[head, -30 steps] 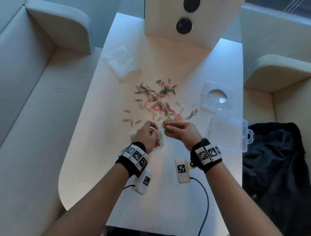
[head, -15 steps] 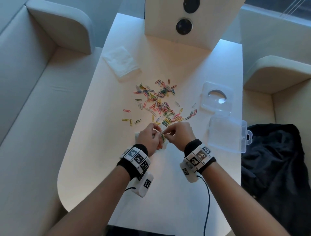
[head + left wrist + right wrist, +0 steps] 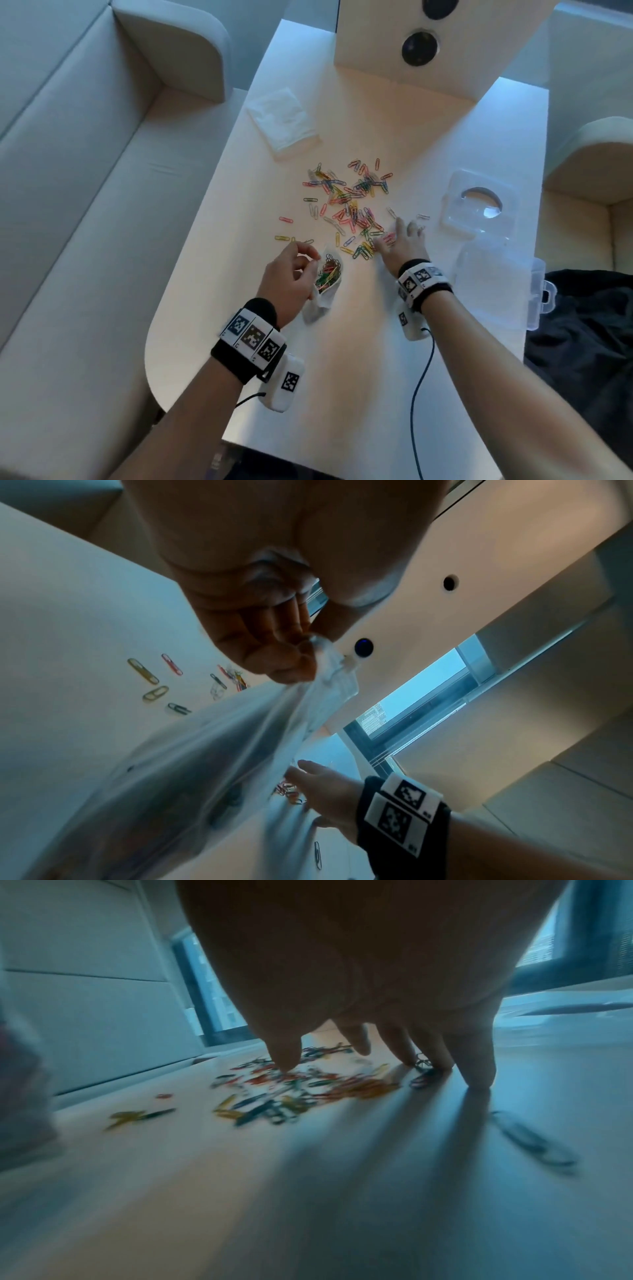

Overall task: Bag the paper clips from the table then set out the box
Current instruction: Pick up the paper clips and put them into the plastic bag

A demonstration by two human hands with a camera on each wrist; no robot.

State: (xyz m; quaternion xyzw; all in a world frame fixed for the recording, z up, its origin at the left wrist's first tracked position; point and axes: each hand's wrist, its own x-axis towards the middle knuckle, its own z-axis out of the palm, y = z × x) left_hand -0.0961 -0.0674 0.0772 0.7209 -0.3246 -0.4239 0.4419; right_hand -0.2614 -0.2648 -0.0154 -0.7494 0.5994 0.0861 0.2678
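from the head view, the left hand [image 3: 291, 274] pinches the rim of a small clear bag [image 3: 327, 277] and holds its mouth up toward the pile; a clump of clips already sits inside. the right hand [image 3: 402, 241] is spread flat, fingers wide, on the near right edge of the loose paper clips [image 3: 352, 205] scattered over the middle of the table [image 3: 342, 377], and it holds nothing. most of the clips are not yet bagged. to do this step well, i'd rake a small bunch together with the spread fingers, pinch it, and carry it low to the bag, keeping the mouth open and tilted up so nothing slides out. the clear box [image 3: 493, 284] lies at the right edge of the table, near the right wrist, with a clear lid [image 3: 476, 205] just beyond it; a careless sweep could push clips against them or off the edge. a folded white tissue [image 3: 282, 118] lies well apart at the far left, a dark cloth [image 3: 582, 342] sits off the table to the right, and a few stray clips lie to the left of the pile.

the left wrist view shows fingertips [image 3: 291, 658] gripping the bag's top edge [image 3: 329, 674], the plastic [image 3: 205, 750] hanging loose below, with the other hand [image 3: 322, 785] reaching over clips behind it.

the right wrist view, blurred, shows straight fingers [image 3: 476, 1064] touching down among the clips [image 3: 291, 1093], one clip [image 3: 534, 1139] lying apart to the right.
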